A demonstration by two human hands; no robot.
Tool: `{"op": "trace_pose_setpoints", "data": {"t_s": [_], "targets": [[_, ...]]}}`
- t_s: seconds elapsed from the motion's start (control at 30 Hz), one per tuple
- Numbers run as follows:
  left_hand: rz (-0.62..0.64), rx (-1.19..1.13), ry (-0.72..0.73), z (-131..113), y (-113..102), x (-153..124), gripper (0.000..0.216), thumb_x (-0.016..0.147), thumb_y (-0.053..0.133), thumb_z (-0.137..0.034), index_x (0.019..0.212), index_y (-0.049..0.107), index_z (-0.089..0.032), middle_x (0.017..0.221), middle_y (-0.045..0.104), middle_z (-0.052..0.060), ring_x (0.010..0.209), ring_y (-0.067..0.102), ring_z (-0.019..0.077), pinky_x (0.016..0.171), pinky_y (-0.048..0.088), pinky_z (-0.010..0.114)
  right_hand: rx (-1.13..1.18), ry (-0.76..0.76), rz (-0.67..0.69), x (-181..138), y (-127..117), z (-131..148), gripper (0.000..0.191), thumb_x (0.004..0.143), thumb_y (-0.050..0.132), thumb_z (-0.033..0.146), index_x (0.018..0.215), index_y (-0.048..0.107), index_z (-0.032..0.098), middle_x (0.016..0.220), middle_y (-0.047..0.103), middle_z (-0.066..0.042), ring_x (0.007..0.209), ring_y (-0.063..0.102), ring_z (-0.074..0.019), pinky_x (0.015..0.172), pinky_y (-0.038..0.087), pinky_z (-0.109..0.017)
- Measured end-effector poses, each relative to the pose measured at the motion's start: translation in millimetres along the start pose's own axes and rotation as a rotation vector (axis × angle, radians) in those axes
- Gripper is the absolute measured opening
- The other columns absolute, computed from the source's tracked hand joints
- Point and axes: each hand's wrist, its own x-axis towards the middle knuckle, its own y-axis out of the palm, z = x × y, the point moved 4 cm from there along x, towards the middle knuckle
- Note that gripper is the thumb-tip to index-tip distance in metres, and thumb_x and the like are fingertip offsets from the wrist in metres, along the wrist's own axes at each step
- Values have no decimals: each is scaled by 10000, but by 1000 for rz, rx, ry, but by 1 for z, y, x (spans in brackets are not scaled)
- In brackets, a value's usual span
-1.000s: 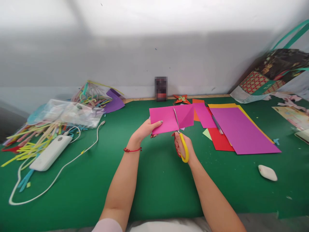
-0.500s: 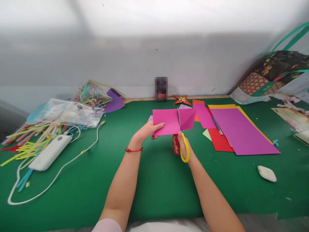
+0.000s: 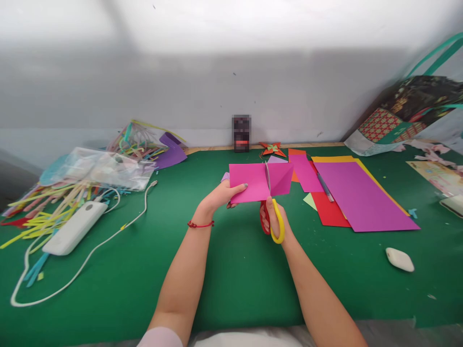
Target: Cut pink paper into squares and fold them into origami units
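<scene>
At the centre of the frame, a sheet of pink paper (image 3: 248,182) is held above the green table (image 3: 249,284). Its left edge is pinched in the left hand (image 3: 227,193), with the thumb laid flat across the near face and the other fingers tucked behind. The scissors (image 3: 277,229) are gripped in the right hand (image 3: 278,216), whose fingers are curled about the yellow and red handles; a blade is seen running upward across the sheet, and the part to its right is marked by a diagonal crease.

The left forearm, banded at the wrist by a red bracelet (image 3: 200,224), is extended upward from the lower centre and slanted to the right; the right forearm is slanted leftward from the lower right. Just right of the held sheet, a purple sheet (image 3: 365,195) is laid over red paper (image 3: 329,212), with a pen (image 3: 325,187) near its left edge.

Compared with one second earlier, the held sheet has been shifted slightly rightward and down, and more of the red handle is exposed. Since the half-second frame, little has been changed.
</scene>
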Motion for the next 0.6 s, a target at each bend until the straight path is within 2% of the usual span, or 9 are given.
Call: {"op": "trace_pose_setpoints", "data": {"t_s": [0.27, 0.6], "targets": [[-5, -2, -6, 1, 0, 1, 384, 815, 456, -363, 491, 412, -160, 354, 411, -33, 293, 348, 47, 329, 292, 182, 23, 12, -33, 0, 0, 0, 490, 683, 502, 662, 548, 343, 218, 329, 293, 103, 222, 256, -52, 206, 225, -174], [-7, 12, -13, 3, 1, 3, 367, 819, 448, -358, 511, 418, -160, 361, 416, -34, 295, 344, 46, 326, 285, 180, 53, 15, -24, -1, 1, -1, 494, 701, 482, 659, 525, 369, 212, 306, 290, 101, 203, 270, -56, 195, 238, -176]]}}
